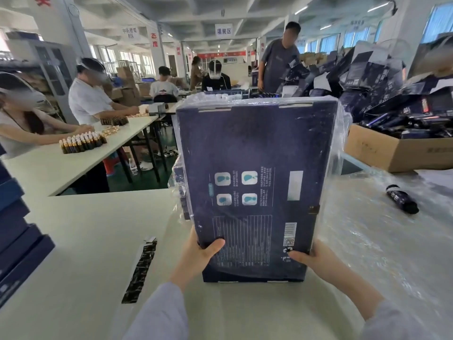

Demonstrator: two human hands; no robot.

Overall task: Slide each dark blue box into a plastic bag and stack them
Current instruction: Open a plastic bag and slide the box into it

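At the near edge of the table (85, 241) a box (255, 155) is held by its near end between both hands. The left hand (198, 256) is curled round the left corner with the thumb laid across the printed face. The right hand (318, 261) is closed on the right corner in the same way; the fingers behind cannot be seen. A bag (340, 133) is seen round the far end and the right side of the box, so this box is judged to be sleeved or nearly so. Whether the near end is covered cannot be told.

The box is raised off the table and tilted, with its broad printed face turned toward the wearer. Its long axis runs from the hands up and away, the far end highest.

To the left, unbagged boxes (14, 217) are piled — these are taken as work left. Just behind the held box a stack (180, 192) of wrapped boxes is partly seen, taken as work done. The held box has not yet been laid on it.
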